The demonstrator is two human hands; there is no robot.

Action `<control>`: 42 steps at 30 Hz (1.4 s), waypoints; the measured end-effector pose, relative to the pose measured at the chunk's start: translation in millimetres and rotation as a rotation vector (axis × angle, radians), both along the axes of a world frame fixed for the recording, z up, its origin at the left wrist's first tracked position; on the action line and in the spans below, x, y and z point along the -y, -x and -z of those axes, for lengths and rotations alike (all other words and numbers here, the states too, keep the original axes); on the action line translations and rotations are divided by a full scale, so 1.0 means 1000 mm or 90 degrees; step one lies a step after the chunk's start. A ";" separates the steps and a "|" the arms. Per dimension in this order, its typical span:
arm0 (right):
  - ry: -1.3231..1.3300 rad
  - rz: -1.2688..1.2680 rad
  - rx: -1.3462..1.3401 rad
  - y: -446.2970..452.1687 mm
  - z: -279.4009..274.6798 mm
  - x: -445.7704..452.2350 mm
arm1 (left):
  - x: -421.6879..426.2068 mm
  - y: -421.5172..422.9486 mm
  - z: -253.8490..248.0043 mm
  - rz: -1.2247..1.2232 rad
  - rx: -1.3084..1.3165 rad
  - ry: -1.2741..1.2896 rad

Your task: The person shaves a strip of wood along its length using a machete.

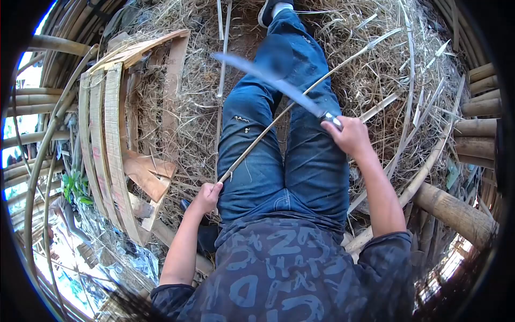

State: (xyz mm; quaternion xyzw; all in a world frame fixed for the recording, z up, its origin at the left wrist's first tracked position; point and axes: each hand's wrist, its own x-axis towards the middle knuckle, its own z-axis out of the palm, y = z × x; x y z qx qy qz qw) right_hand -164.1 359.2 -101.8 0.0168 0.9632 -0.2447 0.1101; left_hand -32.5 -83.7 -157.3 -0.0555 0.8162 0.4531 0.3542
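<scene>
View from above my lap, both arms reaching forward. My left grip point(206, 198) is closed on the near end of a thin strip point(261, 135), the thumb laid along it. From there the strip slants forward and to the right across my jeans point(316, 161), its far end beyond both knees, over the straw point(370, 70). A fine fibre point(248, 167) hangs from it, just forward of the left grip.

My right grip point(350, 135), farther forward than the left, is clamped on the handle of a knife point(279, 84). The blade, blurred, extends forward and leftward from this grip and crosses the line of the strip; whether the two touch I cannot tell. Its tip lies beyond my left knee.

Surroundings: a slatted crate point(112, 107) stands to the left of and forward from the left grip, with a broken board point(150, 174) at its near side. A green plant point(75, 188) shows beyond the crate's outer side. Just forward and right of the right grip, a short split piece point(380, 107) rests on the straw; long pale slats point(411, 70) lie farther right. A thick pole point(456, 214) lies right of and nearer to me than the right grip. A shoe point(263, 13) marks the far end of my legs.
</scene>
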 end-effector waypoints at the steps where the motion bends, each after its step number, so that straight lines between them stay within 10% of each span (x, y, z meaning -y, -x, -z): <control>1: 0.036 0.038 -0.003 0.004 0.002 -0.010 | 0.002 -0.001 0.003 -0.002 -0.001 -0.003; 5: -0.020 0.210 0.077 0.026 0.001 -0.063 | -0.002 0.001 0.002 -0.026 -0.006 -0.022; 27: 0.013 -0.038 0.098 -0.048 -0.039 -0.007 | 0.036 0.020 -0.059 0.161 0.194 0.134; 42: -0.081 0.029 0.059 -0.041 -0.026 0.030 | -0.016 0.005 -0.050 0.055 -0.091 0.377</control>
